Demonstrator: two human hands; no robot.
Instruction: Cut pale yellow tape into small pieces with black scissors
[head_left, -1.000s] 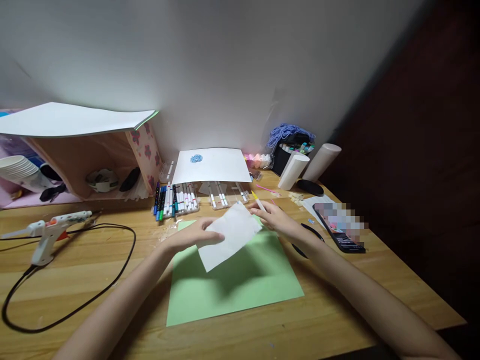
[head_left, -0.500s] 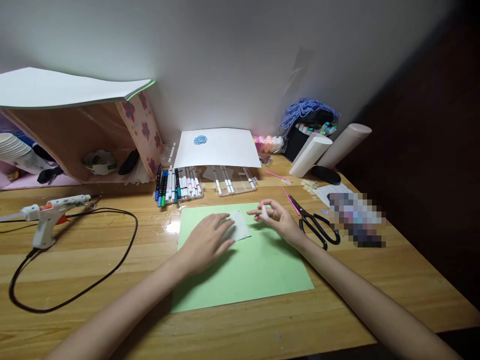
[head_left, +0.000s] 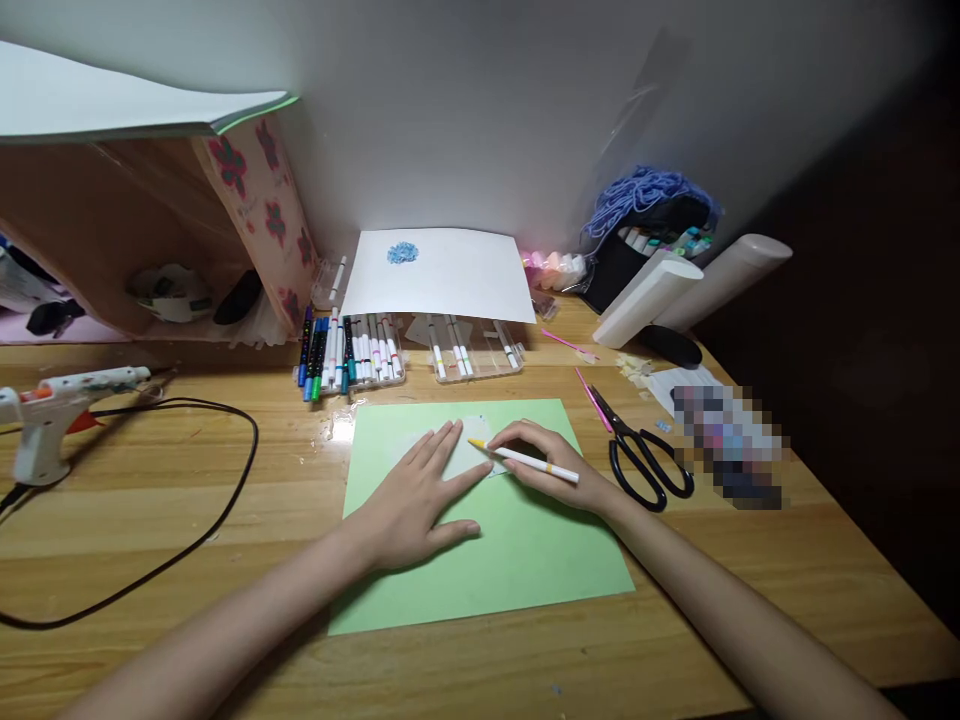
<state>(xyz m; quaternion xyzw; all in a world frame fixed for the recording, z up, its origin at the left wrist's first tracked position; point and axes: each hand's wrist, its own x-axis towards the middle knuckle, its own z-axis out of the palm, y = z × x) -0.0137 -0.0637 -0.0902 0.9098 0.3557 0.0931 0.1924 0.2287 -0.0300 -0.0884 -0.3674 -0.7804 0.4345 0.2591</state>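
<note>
My left hand (head_left: 424, 492) lies flat with spread fingers on a small white paper piece (head_left: 471, 457), pinning it to a light green sheet (head_left: 525, 560) on the wooden desk. My right hand (head_left: 551, 462) grips a white marker with a yellow tip (head_left: 525, 459). The tip touches the right side of the white piece, just beside my left fingertips. Most of the white piece is hidden under my left hand.
Black scissors (head_left: 637, 455) lie right of the green sheet, with a phone (head_left: 724, 440) beyond. Marker trays (head_left: 352, 352) and a white sheet (head_left: 439, 272) stand at the back. A glue gun (head_left: 52, 410) with a looping black cord (head_left: 187, 520) lies left. Two cylinders (head_left: 652, 295) lean at right.
The white piece went from held in the air down onto the green sheet. My left hand flattened over it. My right hand turned the marker and brought its tip to the paper.
</note>
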